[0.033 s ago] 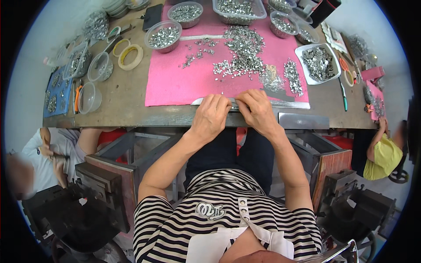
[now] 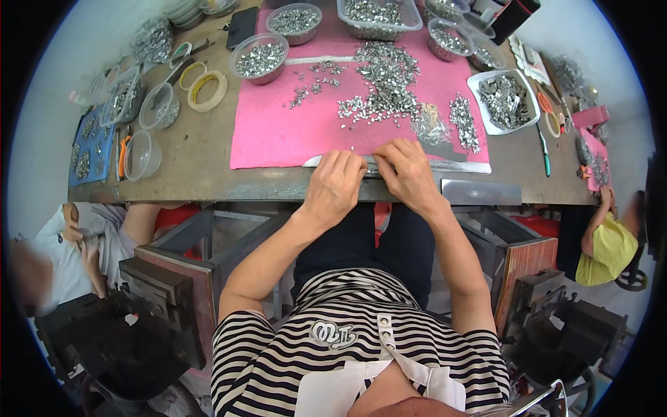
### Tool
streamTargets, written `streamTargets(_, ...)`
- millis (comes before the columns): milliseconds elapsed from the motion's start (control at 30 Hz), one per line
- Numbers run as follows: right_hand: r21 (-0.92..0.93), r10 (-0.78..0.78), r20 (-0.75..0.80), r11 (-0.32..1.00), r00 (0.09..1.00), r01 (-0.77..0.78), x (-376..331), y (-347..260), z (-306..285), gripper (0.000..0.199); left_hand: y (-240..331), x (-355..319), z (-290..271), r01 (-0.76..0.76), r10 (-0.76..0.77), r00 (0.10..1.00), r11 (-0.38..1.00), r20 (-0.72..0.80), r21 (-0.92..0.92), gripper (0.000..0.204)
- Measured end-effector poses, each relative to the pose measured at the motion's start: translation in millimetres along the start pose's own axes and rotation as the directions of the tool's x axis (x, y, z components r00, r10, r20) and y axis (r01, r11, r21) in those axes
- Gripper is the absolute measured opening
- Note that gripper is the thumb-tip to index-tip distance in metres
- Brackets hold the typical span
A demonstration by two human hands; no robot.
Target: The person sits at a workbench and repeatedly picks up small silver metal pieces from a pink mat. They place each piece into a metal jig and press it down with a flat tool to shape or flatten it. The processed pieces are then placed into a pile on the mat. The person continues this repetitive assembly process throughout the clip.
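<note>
My left hand [image 2: 335, 184] is at the front edge of the pink mat [image 2: 271, 139], fingers curled and pressed together. Close beside it on the right, my right hand [image 2: 410, 172] is pinched in the same way, its fingertips turned toward the left ones. Whatever lies between the fingertips is too small and too covered to make out. Beneath the hands runs a silvery strip [image 2: 458, 167] along the mat's edge. Ahead of them spreads a pile of small shiny metal pieces [image 2: 385, 80], with a bunch of thin metal pins [image 2: 431, 128] to its right.
Clear tubs of metal pieces [image 2: 258, 59] line the back. A white dish [image 2: 504, 103] stands right, near a teal-handled tool [image 2: 545, 156]. Tape rolls [image 2: 207, 92] and an empty clear cup [image 2: 142, 156] lie left. A metal plate [image 2: 481, 192] sits at the front edge. Other people sit on both sides.
My hands stay almost in place, with only a tiny shift of the fingers. At the left, the other person's hands have moved slightly.
</note>
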State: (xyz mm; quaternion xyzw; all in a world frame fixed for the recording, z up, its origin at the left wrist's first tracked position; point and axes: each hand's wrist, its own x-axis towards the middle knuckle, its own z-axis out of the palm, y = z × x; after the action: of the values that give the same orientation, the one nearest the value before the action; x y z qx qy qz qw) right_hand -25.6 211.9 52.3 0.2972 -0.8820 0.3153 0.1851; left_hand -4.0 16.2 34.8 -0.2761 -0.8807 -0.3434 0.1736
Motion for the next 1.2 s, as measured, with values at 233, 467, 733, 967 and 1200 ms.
streamTargets(233, -0.081, -0.019, -0.022, 0.997, 1.000, 0.017, 43, 19, 32, 0.009, 0, -16, 5, -0.066, 0.081, 0.985, 0.993, -0.154, 0.102, 0.021)
streamTargets(467, -0.189, -0.060, 0.055, 0.979, 0.997, 0.070, 53, 27, 52, 0.007, -26, -2, -10, 0.011, -0.016, 0.985, 1.000, -0.172, -0.029, 0.024)
streamTargets(733, 0.140, 0.152, 0.081, 0.977, 0.985, -0.162, 24, 6, 4, 0.007, -143, 55, -28, 0.075, -0.010, 0.978, 0.949, -0.208, 0.307, 0.032)
streamTargets(967, 0.289, 0.181, 0.066, 0.938, 0.981, -0.193, -10, -9, -13, 0.009, -137, 51, -28, 0.090, -0.049, 0.970, 0.982, -0.240, 0.163, 0.013)
streamTargets(1200, 0.235, 0.155, 0.015, 0.960, 0.988, -0.154, -17, -10, 5, 0.011, -113, 57, -31, 0.054, -0.058, 0.960, 0.998, -0.274, -0.021, 0.009)
